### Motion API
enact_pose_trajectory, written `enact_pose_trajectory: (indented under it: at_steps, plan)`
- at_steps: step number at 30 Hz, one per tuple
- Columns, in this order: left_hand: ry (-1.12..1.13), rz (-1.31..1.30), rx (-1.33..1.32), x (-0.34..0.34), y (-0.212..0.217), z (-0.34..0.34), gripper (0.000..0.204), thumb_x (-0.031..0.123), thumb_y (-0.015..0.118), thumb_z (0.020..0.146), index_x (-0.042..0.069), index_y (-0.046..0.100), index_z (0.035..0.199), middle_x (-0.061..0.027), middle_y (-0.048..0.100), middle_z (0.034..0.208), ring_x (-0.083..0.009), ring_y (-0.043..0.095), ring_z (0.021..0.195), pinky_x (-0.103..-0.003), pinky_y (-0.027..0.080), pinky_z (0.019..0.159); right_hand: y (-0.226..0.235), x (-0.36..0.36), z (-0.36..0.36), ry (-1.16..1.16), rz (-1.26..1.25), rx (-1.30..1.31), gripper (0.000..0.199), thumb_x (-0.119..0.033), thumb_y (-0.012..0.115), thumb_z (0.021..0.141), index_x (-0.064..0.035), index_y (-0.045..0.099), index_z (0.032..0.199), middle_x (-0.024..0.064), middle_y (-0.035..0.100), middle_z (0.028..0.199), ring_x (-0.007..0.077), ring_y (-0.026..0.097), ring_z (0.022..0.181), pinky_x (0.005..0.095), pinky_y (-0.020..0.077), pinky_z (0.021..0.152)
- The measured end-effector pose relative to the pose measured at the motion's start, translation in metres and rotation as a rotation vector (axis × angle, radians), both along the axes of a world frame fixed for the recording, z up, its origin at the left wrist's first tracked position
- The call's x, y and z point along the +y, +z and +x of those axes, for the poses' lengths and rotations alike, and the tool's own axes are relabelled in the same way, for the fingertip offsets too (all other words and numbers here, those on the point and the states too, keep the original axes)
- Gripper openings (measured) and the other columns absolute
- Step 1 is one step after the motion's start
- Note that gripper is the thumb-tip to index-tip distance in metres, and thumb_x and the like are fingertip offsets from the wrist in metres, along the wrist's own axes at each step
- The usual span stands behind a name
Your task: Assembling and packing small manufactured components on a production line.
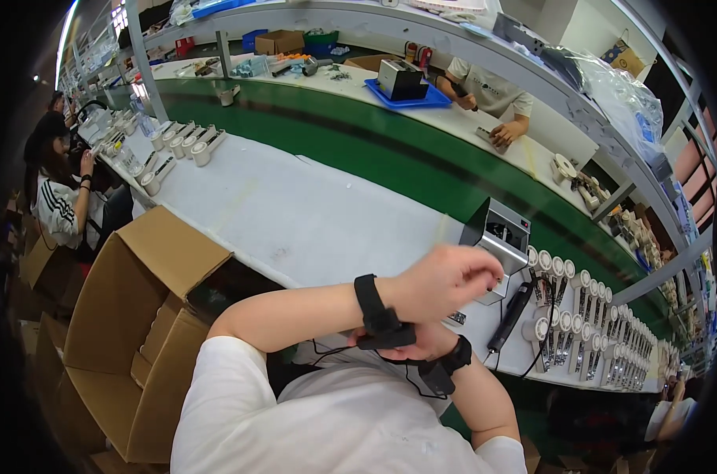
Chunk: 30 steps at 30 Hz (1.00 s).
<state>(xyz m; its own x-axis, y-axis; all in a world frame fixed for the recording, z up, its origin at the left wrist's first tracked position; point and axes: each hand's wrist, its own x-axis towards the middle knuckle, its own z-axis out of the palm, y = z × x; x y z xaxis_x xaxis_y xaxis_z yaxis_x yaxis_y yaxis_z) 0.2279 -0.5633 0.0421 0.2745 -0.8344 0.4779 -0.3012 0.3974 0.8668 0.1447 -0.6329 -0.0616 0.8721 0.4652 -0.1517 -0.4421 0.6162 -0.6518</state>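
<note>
Crossed wrists: left hand over right hand.

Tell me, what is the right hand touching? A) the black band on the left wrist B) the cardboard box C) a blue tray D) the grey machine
A: the right hand lies under the crossed left forearm, its fingers at the black band on the left wrist, apart from the box and machine.
</note>
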Motion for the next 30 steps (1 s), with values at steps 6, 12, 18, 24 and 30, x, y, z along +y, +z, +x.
enact_pose_trajectory:
  at_steps: [6, 12, 18, 24, 30]
  plan:
    - [0.406, 0.088, -0.451, -0.019, -0.029, 0.025, 0.017, 0.005, 0.057, 0.09, 0.0, 0.066, 0.103, -0.0126, 0.069, 0.084, -0.022, 0.068, 0.075, -0.032, 0.054, 0.069, 0.022, 0.013, -0.008, 0.097, 0.304, 0.189, 0.059, -0.039, 0.026, 0.1, 0.0071, 0.061, 0.111, 0.026, 0.063, 0.117, 0.027, 0.07, 0.077, 0.0304, 0.0555, 0.061]
    - [0.34, 0.135, -0.253, -0.02, -0.037, 0.017, 0.018, 0.006, 0.056, 0.091, -0.001, 0.066, 0.105, -0.0122, 0.07, 0.086, -0.0193, 0.068, 0.077, -0.03, 0.055, 0.068, 0.038, 0.02, -0.016, -0.155, 0.058, 0.235, 0.052, -0.037, 0.032, 0.1, 0.0049, 0.059, 0.116, 0.0218, 0.064, 0.113, 0.0258, 0.07, 0.083, 0.0271, 0.0556, 0.066]
    - [0.452, 0.033, 0.091, -0.023, -0.037, 0.029, 0.018, 0.006, 0.054, 0.094, -0.004, 0.065, 0.105, -0.011, 0.07, 0.087, -0.0161, 0.067, 0.079, -0.028, 0.055, 0.072, 0.019, 0.038, -0.026, -0.711, -0.666, -0.226, 0.035, -0.021, 0.061, 0.093, 0.0048, 0.058, 0.116, 0.0116, 0.066, 0.1, 0.0153, 0.067, 0.082, 0.0228, 0.053, 0.071]
    - [0.154, -0.101, 0.632, -0.016, -0.031, 0.022, 0.017, 0.004, 0.054, 0.095, -0.005, 0.064, 0.106, -0.0098, 0.068, 0.093, -0.0153, 0.065, 0.085, -0.028, 0.053, 0.08, 0.006, 0.031, -0.025, -0.571, -0.662, -0.193, 0.037, -0.003, 0.07, 0.085, 0.0027, 0.056, 0.119, 0.002, 0.063, 0.093, 0.0071, 0.06, 0.081, 0.0233, 0.0513, 0.07]
    - [-0.073, 0.025, 0.775, -0.015, -0.045, 0.03, 0.015, 0.001, 0.054, 0.095, -0.005, 0.064, 0.104, -0.0102, 0.067, 0.095, -0.0154, 0.064, 0.088, -0.028, 0.052, 0.081, 0.011, 0.022, -0.02, -0.475, -0.807, -0.119, 0.034, -0.007, 0.069, 0.086, 0.0026, 0.058, 0.117, 0.001, 0.063, 0.093, 0.0061, 0.059, 0.081, 0.0231, 0.0499, 0.069]
